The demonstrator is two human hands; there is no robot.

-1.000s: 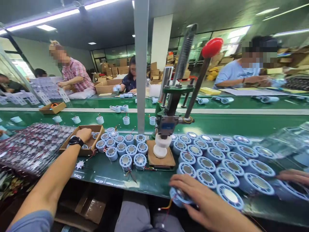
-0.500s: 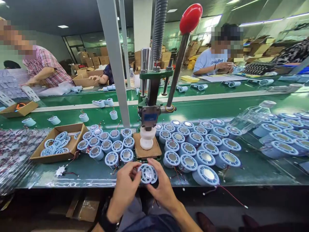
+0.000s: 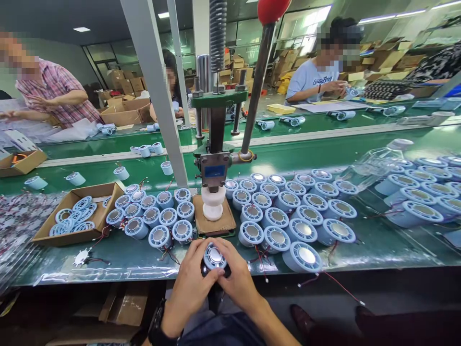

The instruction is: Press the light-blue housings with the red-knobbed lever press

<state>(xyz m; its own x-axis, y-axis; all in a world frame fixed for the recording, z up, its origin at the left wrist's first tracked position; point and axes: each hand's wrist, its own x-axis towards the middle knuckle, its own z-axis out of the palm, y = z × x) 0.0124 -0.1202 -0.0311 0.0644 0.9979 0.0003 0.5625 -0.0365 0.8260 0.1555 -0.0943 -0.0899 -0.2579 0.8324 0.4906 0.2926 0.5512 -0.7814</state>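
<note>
Both hands grip one light blue round housing (image 3: 215, 256) with a silver disc in its top, just in front of the press. My left hand (image 3: 192, 278) wraps its left side, and my right hand (image 3: 236, 274) its right side, thumbs close together at the near edge. Behind them stands a hand press (image 3: 215, 166) with a white round pusher (image 3: 213, 202) over a brown pad (image 3: 226, 222). Similar blue housings with silver discs stand left (image 3: 159, 236) and right (image 3: 277, 238) of the press.
A cardboard box (image 3: 72, 236) holds blue rings at the left, near a loose white star-shaped part (image 3: 82, 257). A clear plastic bottle (image 3: 374, 166) lies at the right. Farther back runs a green conveyor (image 3: 306, 139), with several people beyond it. A grey post (image 3: 158, 96) rises left of the press.
My hands have closed further around the housing, and its silver disc now shows plainly in the ring. The view has shifted, so the press appears farther left. The person at the left has moved their arms.
</note>
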